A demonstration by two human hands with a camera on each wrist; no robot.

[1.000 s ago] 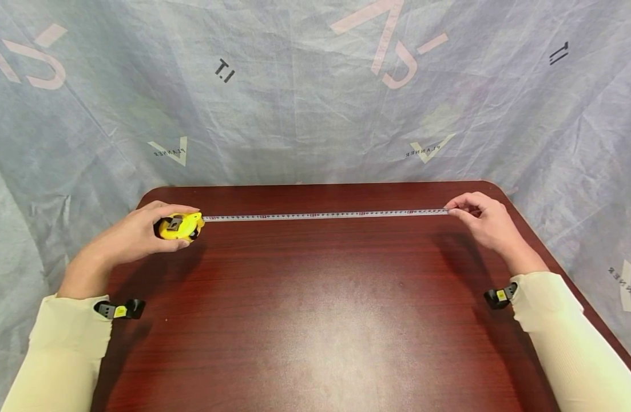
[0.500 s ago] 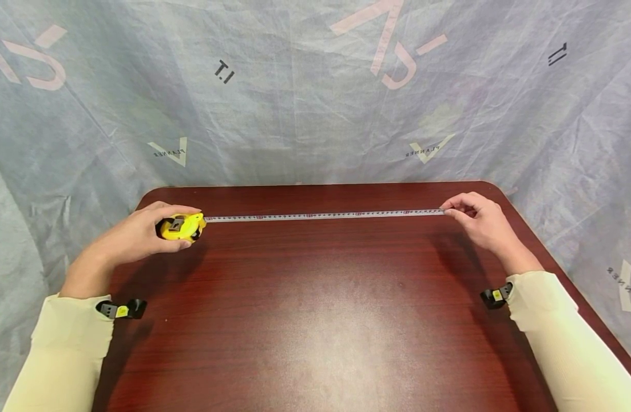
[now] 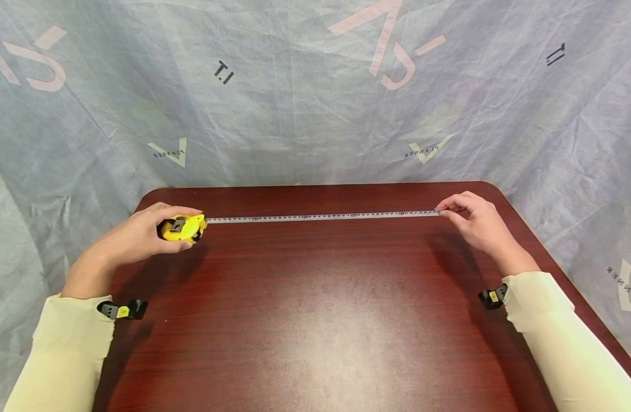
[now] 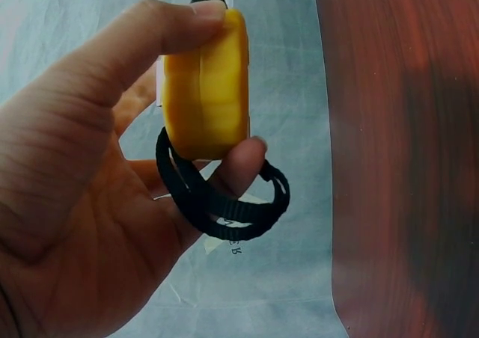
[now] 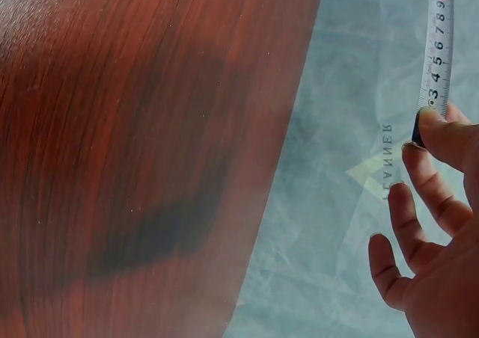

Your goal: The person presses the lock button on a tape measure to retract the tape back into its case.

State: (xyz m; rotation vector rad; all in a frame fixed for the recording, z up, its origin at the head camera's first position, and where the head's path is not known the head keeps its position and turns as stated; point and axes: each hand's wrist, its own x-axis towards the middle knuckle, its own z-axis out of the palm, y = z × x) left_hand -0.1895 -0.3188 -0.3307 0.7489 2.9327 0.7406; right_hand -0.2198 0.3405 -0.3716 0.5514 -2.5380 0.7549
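My left hand (image 3: pixel 135 234) grips the yellow case of a tape measure (image 3: pixel 185 228), thumb on one side and fingers on the other. A black wrist strap (image 4: pixel 224 214) loops from the case in the left wrist view. The white blade (image 3: pixel 320 217) stretches straight across to the right, its printed numbers showing. At its far end my right hand (image 3: pixel 475 223) pinches the tip between thumb and forefinger. In the right wrist view the other fingers (image 5: pixel 408 222) are loosely bent, apart from the blade. Both hands are raised above the table, with shadows below them.
A dark red wooden table (image 3: pixel 315 320) with rounded far corners lies beneath. Behind and on both sides hangs a grey printed fabric curtain (image 3: pixel 294 103). Each wrist wears a small black camera on a strap.
My right hand has moved a little to the left, and the stretch of blade between the hands is slightly shorter. The left hand with the case has barely moved.
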